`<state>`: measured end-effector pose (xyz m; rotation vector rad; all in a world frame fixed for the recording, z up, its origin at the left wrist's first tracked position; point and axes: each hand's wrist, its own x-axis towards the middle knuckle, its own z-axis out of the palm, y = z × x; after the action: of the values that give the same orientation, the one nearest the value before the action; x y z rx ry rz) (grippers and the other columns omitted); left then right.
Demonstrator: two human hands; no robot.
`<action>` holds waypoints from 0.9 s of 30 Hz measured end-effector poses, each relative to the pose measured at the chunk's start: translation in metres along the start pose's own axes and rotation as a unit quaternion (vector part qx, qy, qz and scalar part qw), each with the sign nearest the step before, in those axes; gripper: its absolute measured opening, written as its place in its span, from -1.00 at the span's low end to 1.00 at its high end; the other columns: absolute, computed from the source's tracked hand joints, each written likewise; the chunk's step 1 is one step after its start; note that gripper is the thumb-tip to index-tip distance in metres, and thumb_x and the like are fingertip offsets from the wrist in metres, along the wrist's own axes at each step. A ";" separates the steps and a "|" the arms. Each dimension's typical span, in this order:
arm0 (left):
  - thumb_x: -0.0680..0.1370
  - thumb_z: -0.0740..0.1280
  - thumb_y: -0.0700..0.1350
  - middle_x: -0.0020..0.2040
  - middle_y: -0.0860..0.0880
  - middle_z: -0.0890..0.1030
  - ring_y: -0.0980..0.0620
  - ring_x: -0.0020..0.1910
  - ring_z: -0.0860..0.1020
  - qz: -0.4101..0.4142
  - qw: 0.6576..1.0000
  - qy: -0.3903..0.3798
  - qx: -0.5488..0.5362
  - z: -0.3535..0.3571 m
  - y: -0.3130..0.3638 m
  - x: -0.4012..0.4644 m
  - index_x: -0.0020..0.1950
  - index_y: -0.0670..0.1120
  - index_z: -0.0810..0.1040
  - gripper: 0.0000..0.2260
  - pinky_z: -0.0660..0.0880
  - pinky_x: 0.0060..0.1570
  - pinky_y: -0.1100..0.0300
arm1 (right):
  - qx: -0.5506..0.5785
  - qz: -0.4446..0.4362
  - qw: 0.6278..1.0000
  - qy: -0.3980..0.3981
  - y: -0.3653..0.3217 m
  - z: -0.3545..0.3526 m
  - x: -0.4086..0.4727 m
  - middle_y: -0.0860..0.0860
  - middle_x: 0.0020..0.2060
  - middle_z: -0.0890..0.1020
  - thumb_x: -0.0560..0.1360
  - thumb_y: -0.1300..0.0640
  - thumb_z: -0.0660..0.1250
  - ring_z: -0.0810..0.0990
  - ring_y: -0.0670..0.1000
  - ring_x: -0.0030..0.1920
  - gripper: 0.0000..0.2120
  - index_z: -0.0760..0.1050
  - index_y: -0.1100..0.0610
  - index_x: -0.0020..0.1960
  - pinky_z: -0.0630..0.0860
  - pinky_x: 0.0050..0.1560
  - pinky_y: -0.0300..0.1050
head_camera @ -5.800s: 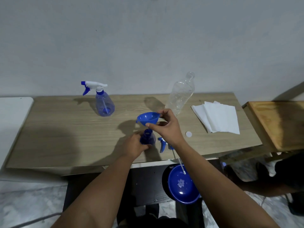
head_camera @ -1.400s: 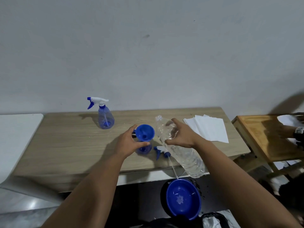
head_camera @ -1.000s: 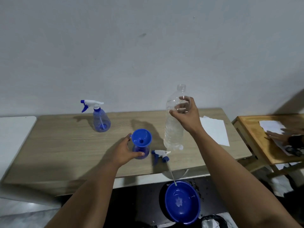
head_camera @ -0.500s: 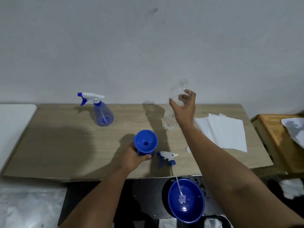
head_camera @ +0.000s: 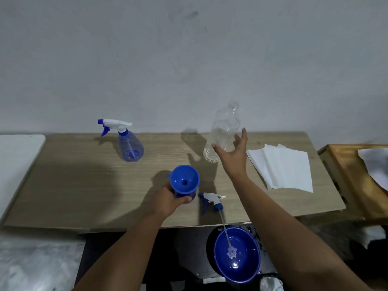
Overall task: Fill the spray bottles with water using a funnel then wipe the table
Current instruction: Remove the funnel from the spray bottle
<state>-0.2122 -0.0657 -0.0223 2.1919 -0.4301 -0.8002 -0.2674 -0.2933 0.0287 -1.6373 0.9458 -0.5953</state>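
A blue funnel (head_camera: 184,181) sits in the neck of an open blue spray bottle near the front of the wooden table (head_camera: 84,185). My left hand (head_camera: 170,201) is wrapped around that bottle's body, which it mostly hides. The bottle's loose spray head (head_camera: 212,200) lies just right of it, its tube hanging over the table edge. A clear plastic water bottle (head_camera: 223,131) stands upright, uncapped, at the back. My right hand (head_camera: 233,151) is just in front of it, fingers spread, holding nothing. A second spray bottle (head_camera: 128,143) with its head on stands at the back left.
A stack of white paper towels (head_camera: 281,166) lies on the table's right side. A blue bowl (head_camera: 237,255) sits below the front edge. A wooden bench (head_camera: 344,164) with white paper stands to the right. A white surface (head_camera: 19,156) adjoins the left end.
My right hand tilted the water bottle toward the funnel, then stood it upright at the back of the table and has now let go. My left hand stayed on the funnel bottle.
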 end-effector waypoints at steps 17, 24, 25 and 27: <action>0.50 0.47 0.01 -0.30 0.16 0.51 0.19 -0.30 0.48 0.004 0.997 -0.006 0.083 -0.012 0.010 -0.020 -0.06 0.06 0.49 -0.83 0.26 -0.39 0.39 | -0.536 -0.174 0.735 -0.377 -0.069 0.038 -0.080 0.02 0.30 0.54 0.30 -0.20 0.61 0.60 0.14 0.22 -0.10 0.33 0.00 0.52 0.61 0.09 0.08; 0.46 0.53 -0.06 -0.25 0.13 0.52 0.14 -0.28 0.51 0.009 0.998 -0.023 0.061 -0.014 0.010 -0.031 0.09 -0.08 0.53 -0.71 0.35 -0.34 0.44 | -0.559 -0.158 0.731 -0.358 -0.080 0.044 -0.092 0.05 0.16 0.64 0.28 -0.12 0.66 0.63 0.14 0.07 -0.19 0.41 0.03 0.42 0.55 -0.11 -0.01; 0.46 0.54 -0.09 -0.27 0.14 0.51 0.11 -0.28 0.52 0.009 0.998 -0.029 0.061 -0.014 0.009 -0.030 0.06 -0.08 0.53 -0.73 0.35 -0.37 0.46 | -0.564 -0.160 0.726 -0.359 -0.082 0.048 -0.092 0.05 0.15 0.64 0.28 -0.11 0.66 0.63 0.13 0.07 -0.21 0.42 0.03 0.40 0.53 -0.13 -0.02; 0.47 0.52 -0.08 -0.25 0.13 0.51 0.07 -0.22 0.56 0.005 0.997 -0.024 0.072 -0.017 0.011 -0.030 0.06 -0.08 0.52 -0.74 0.34 -0.35 0.46 | -0.574 -0.170 0.716 -0.360 -0.086 0.054 -0.093 0.05 0.18 0.61 0.27 -0.10 0.67 0.59 0.13 0.13 -0.23 0.43 0.04 0.37 0.49 -0.13 -0.01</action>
<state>-0.2239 -0.0483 0.0075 2.3054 -0.5363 -0.8404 -0.2528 -0.1798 0.1049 -2.8644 0.3416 0.6077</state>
